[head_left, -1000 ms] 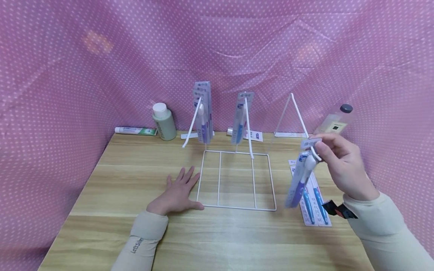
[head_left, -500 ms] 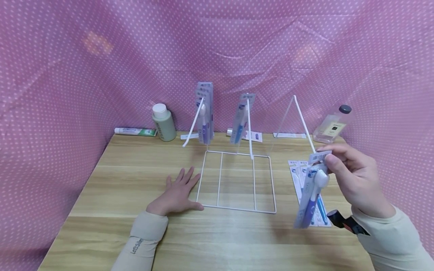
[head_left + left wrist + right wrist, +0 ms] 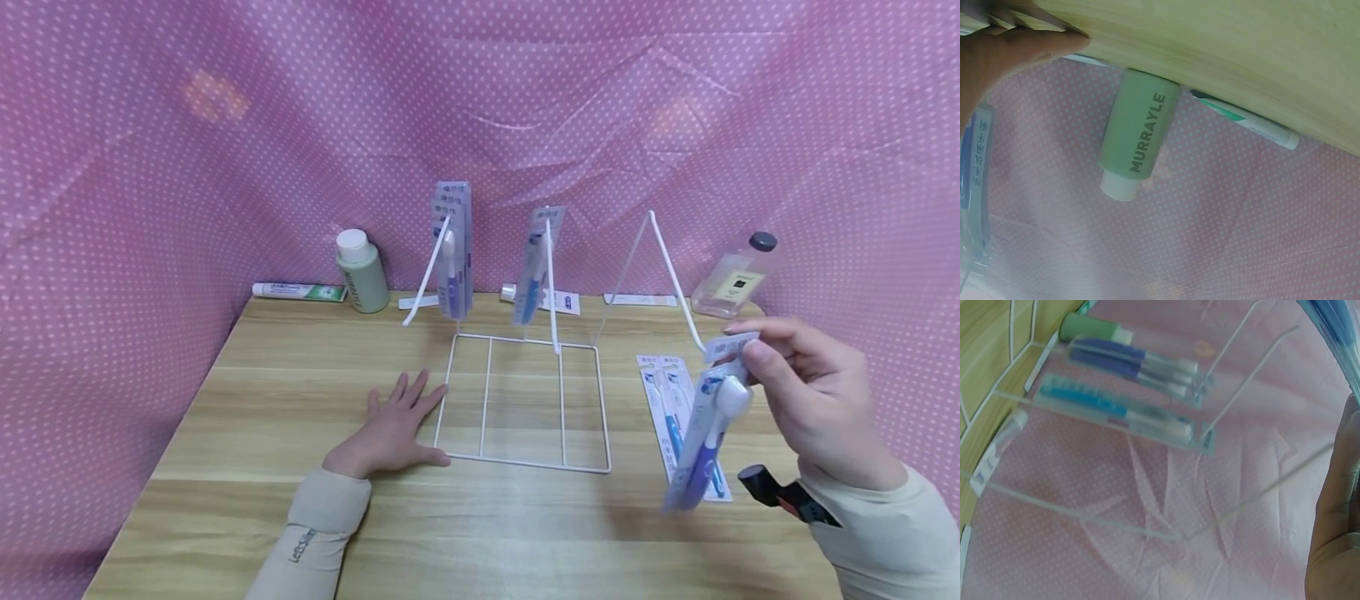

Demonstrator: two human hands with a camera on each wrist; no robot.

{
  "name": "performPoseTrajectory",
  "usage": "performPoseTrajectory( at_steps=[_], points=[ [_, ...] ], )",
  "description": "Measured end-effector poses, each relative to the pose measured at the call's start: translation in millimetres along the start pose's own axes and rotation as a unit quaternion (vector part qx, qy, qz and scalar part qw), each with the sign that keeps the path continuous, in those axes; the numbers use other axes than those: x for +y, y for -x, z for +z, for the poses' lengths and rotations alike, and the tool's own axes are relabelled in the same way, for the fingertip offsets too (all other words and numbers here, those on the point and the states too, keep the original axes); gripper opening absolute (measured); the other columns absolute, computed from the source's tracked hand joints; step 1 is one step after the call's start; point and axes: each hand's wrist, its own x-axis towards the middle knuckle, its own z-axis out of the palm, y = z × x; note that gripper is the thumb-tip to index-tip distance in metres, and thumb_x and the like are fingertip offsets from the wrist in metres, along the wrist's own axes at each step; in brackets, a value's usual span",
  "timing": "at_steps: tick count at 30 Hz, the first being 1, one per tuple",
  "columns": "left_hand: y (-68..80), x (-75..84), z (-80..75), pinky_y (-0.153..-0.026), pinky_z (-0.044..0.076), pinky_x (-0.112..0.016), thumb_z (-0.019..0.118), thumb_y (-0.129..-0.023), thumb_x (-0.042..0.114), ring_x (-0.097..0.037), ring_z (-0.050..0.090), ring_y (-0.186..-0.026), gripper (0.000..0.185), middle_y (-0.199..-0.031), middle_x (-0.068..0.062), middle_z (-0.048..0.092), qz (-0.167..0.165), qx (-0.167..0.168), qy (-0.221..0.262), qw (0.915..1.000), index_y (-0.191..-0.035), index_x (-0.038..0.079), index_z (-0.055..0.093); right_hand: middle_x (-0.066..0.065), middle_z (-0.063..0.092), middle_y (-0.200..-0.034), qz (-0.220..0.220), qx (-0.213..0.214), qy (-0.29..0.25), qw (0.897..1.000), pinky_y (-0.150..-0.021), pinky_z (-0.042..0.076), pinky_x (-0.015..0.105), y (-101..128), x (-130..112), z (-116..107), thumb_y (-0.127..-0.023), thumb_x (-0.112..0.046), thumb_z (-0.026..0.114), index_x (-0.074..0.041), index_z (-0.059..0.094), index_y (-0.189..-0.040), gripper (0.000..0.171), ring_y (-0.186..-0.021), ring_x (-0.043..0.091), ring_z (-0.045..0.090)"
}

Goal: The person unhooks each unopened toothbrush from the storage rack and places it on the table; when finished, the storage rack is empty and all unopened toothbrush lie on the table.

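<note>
My right hand (image 3: pixel 825 400) pinches the top of a packaged toothbrush (image 3: pixel 705 450) with a purple handle, between thumb and fingers. The package hangs tilted in the air, its top edge close beside the tip of the right hook (image 3: pixel 677 287) of a white wire rack (image 3: pixel 486 400). Several packaged toothbrushes (image 3: pixel 452 275) hang on the left hook and a blue-handled one (image 3: pixel 532 275) on the middle hook. Below the held package, two more toothbrush packs (image 3: pixel 660 408) lie on the table, partly covered. With spread fingers, my left hand (image 3: pixel 390 429) rests flat at the rack base's left side.
Along the table's back edge are a toothpaste tube (image 3: pixel 300 291), a green bottle (image 3: pixel 363 279) with a white cap, another tube (image 3: pixel 564 302) and a clear bottle (image 3: pixel 731 287) with a black cap. A pink dotted curtain (image 3: pixel 525 100) encloses the back and sides.
My right hand has moved right and nearer with the toothbrush package. The hook's end showed in front of the package before; now it shows beside it. My left hand stays in place.
</note>
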Motion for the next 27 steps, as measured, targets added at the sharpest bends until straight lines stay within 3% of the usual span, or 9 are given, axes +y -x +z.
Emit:
performPoseTrajectory(
  at_steps=[4,7,9,10,13,17,19,24,27],
  points=[
    [0.3,0.7,-0.7,-0.117,-0.001,-0.087,0.081,-0.082,0.067,-0.051,0.003,-0.163,0.112,-0.179,-0.017,0.006,0.002,-0.001,0.001,1.0,-0.17,0.023,0.028,0.021,0.079,-0.106,0.012,0.011,-0.025,1.0,-0.077,0.062,0.022,0,-2,-18,-0.101,0.024,0.04,0.027,0.06,-0.121,0.028,-0.085,0.018,0.076],
    [0.4,1.2,-1.2,-0.117,-0.001,-0.086,0.081,-0.082,0.067,-0.05,0.002,-0.163,0.112,-0.179,-0.017,0.006,0.0,-0.003,0.004,1.0,-0.17,0.023,0.028,0.015,0.08,-0.101,0.064,0.043,0.057,0.995,-0.07,0.061,0.019,1,-4,-38,-0.103,0.019,0.044,0.02,0.065,-0.122,0.027,-0.08,0.014,0.076],
    [0.6,1.2,-1.3,-0.117,-0.002,-0.086,0.081,-0.081,0.067,-0.05,0.002,-0.163,0.112,-0.179,-0.017,0.005,-0.001,-0.003,0.006,1.0,-0.17,0.023,0.028,0.009,0.081,-0.096,0.126,0.069,0.122,0.982,-0.065,0.06,0.019,2,-5,-53,-0.105,0.012,0.05,0.011,0.069,-0.123,0.026,-0.073,0.012,0.074],
    [0.8,1.2,-1.2,-0.117,-0.002,-0.086,0.081,-0.081,0.067,-0.05,0.002,-0.163,0.112,-0.179,-0.017,0.005,-0.001,-0.003,0.006,1.0,-0.17,0.023,0.028,0.006,0.08,-0.094,0.161,0.079,0.157,0.971,-0.063,0.059,0.018,2,-4,-60,-0.106,0.006,0.054,0.005,0.07,-0.124,0.025,-0.071,0.011,0.073],
    [1.6,1.1,-1.1,-0.117,-0.002,-0.087,0.082,-0.081,0.066,-0.051,0.002,-0.162,0.112,-0.179,-0.017,0.006,0.001,-0.001,0.01,0.9999,-0.17,0.023,0.029,-0.005,0.078,-0.089,0.257,0.079,0.283,0.921,-0.061,0.059,0.019,0,0,-82,-0.109,-0.013,0.059,-0.014,0.071,-0.127,0.022,-0.068,0.008,0.071],
    [2.2,0.2,-1.3,-0.117,-0.002,-0.087,0.083,-0.081,0.065,-0.051,0.002,-0.163,0.111,-0.179,-0.017,0.006,0.0,-0.001,0.014,0.9999,-0.169,0.024,0.029,-0.015,0.074,-0.09,0.337,0.041,0.391,0.856,-0.062,0.06,0.023,-5,11,-110,-0.11,-0.031,0.058,-0.032,0.065,-0.129,0.02,-0.074,0.005,0.068],
    [1.9,-0.1,-1.3,-0.117,-0.003,-0.087,0.083,-0.081,0.065,-0.05,0.001,-0.163,0.111,-0.179,-0.016,0.006,-0.003,-0.002,0.014,0.9999,-0.169,0.024,0.029,-0.015,0.072,-0.09,0.361,0.035,0.378,0.852,-0.063,0.061,0.026,-7,19,-123,-0.11,-0.032,0.058,-0.034,0.065,-0.129,0.02,-0.076,0.005,0.067],
    [0.4,-0.2,-0.5,-0.117,-0.002,-0.086,0.082,-0.08,0.067,-0.049,0.001,-0.163,0.112,-0.179,-0.015,0.005,-0.005,-0.004,0.007,1.0,-0.17,0.026,0.029,-0.017,0.072,-0.092,0.404,0.021,0.321,0.856,-0.066,0.063,0.027,-4,44,-157,-0.111,-0.03,0.057,-0.041,0.068,-0.117,0.017,-0.077,0.005,0.069],
    [-0.9,-0.3,-0.1,-0.117,-0.002,-0.086,0.081,-0.081,0.068,-0.05,0.001,-0.163,0.112,-0.179,-0.015,0.005,-0.003,-0.005,0.002,1.0,-0.17,0.026,0.028,-0.018,0.073,-0.092,0.444,0.007,0.316,0.839,-0.069,0.063,0.028,1,63,-176,-0.112,-0.034,0.054,-0.032,0.068,-0.12,0.016,-0.078,0.006,0.071]
  ],
)
